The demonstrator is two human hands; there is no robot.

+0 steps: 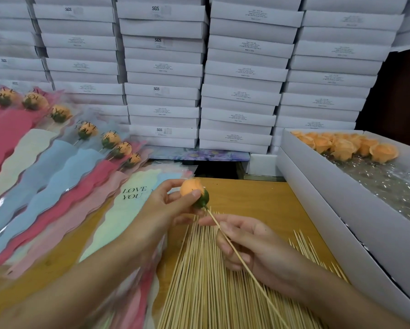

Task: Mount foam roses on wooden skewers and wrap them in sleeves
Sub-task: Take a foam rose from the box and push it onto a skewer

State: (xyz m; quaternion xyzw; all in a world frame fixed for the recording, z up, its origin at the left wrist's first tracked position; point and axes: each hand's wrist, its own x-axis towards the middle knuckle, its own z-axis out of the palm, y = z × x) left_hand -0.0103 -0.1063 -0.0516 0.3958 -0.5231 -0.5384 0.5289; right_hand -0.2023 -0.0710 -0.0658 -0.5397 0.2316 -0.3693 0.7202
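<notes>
Now left hand (168, 207) grip pinches rose (191, 189); right hand (253, 243) grip pinches skewer (237, 255) at its base.

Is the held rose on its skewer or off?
On: the skewer tip enters the green base of the rose, no gap visible; depth cannot be told. Left hand grips the rose, right hand pinches the skewer.

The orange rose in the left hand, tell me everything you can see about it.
The foam rose is a closed peach-orange bud, matte and soft-looking, with a dark green calyx at its base. It is tilted, with the bud toward the upper left and the base toward the lower right. The left hand grips it, thumb across the bud. A thin wooden skewer, pinched by the right hand, meets the green base. The rose is held above the wooden table.
</notes>
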